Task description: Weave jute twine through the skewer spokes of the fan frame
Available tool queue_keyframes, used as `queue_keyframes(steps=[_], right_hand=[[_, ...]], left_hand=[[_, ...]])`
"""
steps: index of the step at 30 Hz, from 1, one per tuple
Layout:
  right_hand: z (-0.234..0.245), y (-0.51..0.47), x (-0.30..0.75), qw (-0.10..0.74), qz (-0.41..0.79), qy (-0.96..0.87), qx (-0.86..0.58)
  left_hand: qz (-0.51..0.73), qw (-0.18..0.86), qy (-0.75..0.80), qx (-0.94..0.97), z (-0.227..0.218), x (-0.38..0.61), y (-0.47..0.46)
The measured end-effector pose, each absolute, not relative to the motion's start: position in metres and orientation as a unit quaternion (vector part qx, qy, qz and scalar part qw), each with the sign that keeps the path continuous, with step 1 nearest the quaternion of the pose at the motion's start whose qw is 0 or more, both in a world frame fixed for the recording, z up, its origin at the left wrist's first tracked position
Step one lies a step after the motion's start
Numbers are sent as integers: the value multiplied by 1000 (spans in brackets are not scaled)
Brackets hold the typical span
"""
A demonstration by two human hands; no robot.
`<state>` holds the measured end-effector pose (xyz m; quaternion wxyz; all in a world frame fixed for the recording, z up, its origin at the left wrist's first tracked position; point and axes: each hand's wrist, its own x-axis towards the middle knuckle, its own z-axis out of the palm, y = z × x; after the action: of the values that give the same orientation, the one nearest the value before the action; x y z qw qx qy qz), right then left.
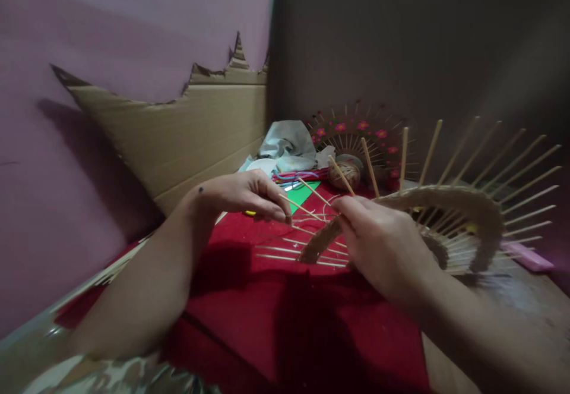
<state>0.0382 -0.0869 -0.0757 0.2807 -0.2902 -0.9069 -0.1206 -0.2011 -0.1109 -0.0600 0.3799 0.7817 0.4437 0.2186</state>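
Note:
A half-round fan-shaped frame (445, 195) has a tan wrapped arch with thin wooden sticks pointing outward all round it. My right hand (383, 239) is closed on the arch near its left part, hiding that stretch and the bases of some sticks. To the left, my left hand (262, 195) is bent at the wrist with thumb and fingers pinched together beside the stick tips. A thin strand of twine (307, 221) runs from these fingertips toward the frame. Loose loops of strand lie between the hands.
Red cloth (249, 322) covers the table. Cut cardboard (214, 126) leans on the wall at left. Behind are a ball of twine (345, 174), a crumpled plastic bag (287, 144), green paper (305, 195) and a flower-decorated fan (363, 126). A pink object (528, 256) lies at right.

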Motion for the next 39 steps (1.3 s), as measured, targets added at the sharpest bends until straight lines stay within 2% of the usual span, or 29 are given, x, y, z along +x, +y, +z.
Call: queue_keyframes(steps=[8,17,27,39], right_hand=[[-81,-68,23,221,-147,-889,-374],[-83,-63,26,208,-139,-884,-394],[-82,-62,31,217,-135,-881,-397],[-61,-61,48,283,-95,-869,-394]], left_hand=[[276,376,536,703,-70,-211,-95],[287,450,524,664,-74,-212,-93],[222,478,488,696,-86,-209,-82],[211,469,451,730,-107,-200,-68]])
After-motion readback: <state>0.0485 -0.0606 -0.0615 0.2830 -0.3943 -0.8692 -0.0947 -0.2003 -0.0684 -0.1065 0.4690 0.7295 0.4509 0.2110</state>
